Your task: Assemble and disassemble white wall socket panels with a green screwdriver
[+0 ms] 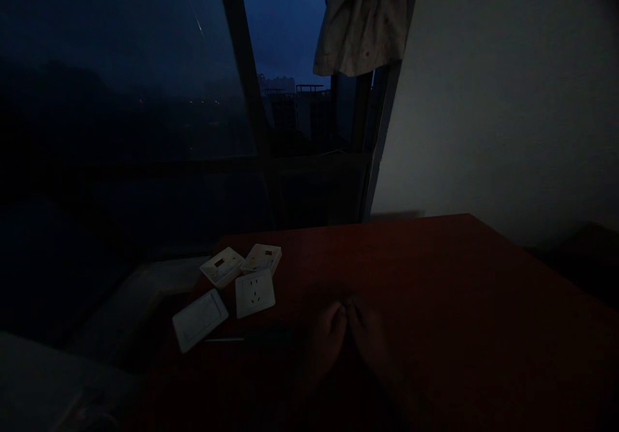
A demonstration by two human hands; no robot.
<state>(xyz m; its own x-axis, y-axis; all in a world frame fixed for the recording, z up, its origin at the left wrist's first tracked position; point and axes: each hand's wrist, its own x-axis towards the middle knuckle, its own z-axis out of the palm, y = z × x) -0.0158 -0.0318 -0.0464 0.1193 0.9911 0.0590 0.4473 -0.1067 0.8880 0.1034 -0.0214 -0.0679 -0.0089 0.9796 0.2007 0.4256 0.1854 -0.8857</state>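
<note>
"Fingers of the left hand (327, 336) and the right hand (369, 334), how do they stand?"

"They are curled inward, narrow, and the 2 hands meet or nearly meet at the tips, low over the table (416, 258). It is very dark, so I cannot tell if something small is between them."

"Which things are about them?"

"Nearest to the left hand is a screwdriver (268, 337), lying flat, with its dark handle towards the hand and its thin shaft pointing left, to the switch plate (200, 320). Above the screwdriver lies the socket plate (255, 294), with its slots facing up. Behind it are 2 open boxes, the left box (222, 267) and the right box (262, 258). The socket plate meets the right box at its upper edge; if it rests on it, I cannot be sure. Near the right hand I see only bare table."

"How would these pieces handle?"

"By my judgement, the plates and boxes are light, stiff plastic, rather smooth, so they may slip on the table. Thin corners could crack if they are pressed hard. It is better to hold a plate by 2 opposite edges, and a box by its side walls. The screwdriver should be a little heavier; I would take it by the handle."
</note>
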